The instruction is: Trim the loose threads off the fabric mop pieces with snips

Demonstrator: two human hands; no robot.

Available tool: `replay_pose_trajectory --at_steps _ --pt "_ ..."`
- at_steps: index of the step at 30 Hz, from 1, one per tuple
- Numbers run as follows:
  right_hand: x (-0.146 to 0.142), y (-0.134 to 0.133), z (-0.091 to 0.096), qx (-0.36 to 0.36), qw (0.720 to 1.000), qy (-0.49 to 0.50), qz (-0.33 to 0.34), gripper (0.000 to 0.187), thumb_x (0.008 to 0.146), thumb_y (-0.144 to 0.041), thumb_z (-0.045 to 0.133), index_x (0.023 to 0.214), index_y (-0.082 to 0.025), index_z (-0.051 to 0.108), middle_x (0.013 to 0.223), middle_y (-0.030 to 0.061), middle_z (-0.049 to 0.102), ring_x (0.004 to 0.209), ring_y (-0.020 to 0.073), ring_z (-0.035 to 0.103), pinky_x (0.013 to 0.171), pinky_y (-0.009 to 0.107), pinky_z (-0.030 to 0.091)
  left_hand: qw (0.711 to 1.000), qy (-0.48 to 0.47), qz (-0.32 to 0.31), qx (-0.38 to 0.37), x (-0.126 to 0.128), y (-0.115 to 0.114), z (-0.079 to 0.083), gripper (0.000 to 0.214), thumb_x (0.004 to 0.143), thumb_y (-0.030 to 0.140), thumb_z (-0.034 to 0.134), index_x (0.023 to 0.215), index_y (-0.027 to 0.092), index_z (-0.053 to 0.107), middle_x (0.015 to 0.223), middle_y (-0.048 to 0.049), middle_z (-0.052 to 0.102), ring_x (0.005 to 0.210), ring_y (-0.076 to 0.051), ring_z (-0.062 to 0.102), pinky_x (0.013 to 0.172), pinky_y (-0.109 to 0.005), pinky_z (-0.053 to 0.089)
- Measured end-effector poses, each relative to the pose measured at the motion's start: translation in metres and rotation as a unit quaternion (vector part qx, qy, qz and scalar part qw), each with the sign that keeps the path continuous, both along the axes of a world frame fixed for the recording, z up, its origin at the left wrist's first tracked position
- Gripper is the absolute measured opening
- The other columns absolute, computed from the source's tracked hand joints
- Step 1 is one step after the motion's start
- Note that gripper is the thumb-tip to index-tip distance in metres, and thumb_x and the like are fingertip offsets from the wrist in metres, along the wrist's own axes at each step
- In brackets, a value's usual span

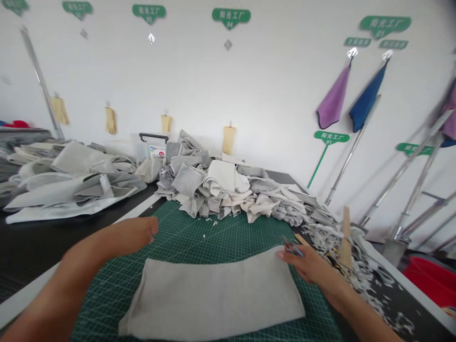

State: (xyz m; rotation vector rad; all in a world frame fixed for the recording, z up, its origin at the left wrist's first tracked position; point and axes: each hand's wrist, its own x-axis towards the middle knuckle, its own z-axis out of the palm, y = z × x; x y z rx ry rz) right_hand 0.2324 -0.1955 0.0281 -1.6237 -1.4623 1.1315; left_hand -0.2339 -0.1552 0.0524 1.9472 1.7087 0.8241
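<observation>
A flat grey cloth (213,294) lies on a green cutting mat (199,232) in front of me. My left hand (128,235) hovers over the mat beyond the cloth's left end, fingers curled together, with nothing visible in it. My right hand (309,263) rests at the cloth's right end and grips small scissors (292,247), whose blades point left along the cloth's far corner.
A heap of grey and cream cloths (221,190) sits at the mat's far edge. More folded cloths (64,180) pile up on the left. Fabric scraps (342,242) litter the right side by a wooden stick (345,237). Metal poles (409,190) lean against the wall.
</observation>
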Motion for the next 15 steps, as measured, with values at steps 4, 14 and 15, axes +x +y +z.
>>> replay_pose_trajectory --at_steps 4,14,15 --pt "-0.012 0.014 -0.014 0.076 0.997 -0.022 0.017 0.041 0.07 -0.056 0.075 0.066 -0.018 0.059 0.046 -0.0053 0.041 0.044 0.0092 0.033 0.043 0.023 0.021 0.976 -0.011 -0.21 -0.059 0.062 0.018 0.019 0.022 0.083 0.038 0.057 0.095 0.025 0.07 0.084 -0.0026 0.07 0.077 -0.021 0.063 0.066 -0.026 0.041" --pt "-0.02 0.005 -0.03 0.151 0.988 -0.008 0.038 0.033 0.086 -0.049 0.064 0.08 -0.017 0.065 0.065 -0.0013 0.05 0.061 0.0128 0.042 0.054 0.023 0.031 0.88 -0.119 -0.46 -0.025 0.242 0.034 -0.032 0.043 0.097 0.052 0.037 0.104 0.022 0.067 0.1 -0.0059 0.068 0.096 -0.021 0.06 0.088 -0.031 0.044" --pt "-0.018 0.004 -0.032 0.142 0.99 0.001 0.027 0.032 0.084 -0.049 0.065 0.08 -0.017 0.065 0.062 -0.0018 0.048 0.058 0.0124 0.04 0.052 0.023 0.029 0.875 -0.132 -0.465 -0.027 0.251 0.034 -0.039 0.043 0.098 0.051 0.036 0.099 0.021 0.067 0.097 -0.0056 0.067 0.093 -0.021 0.06 0.086 -0.03 0.044"
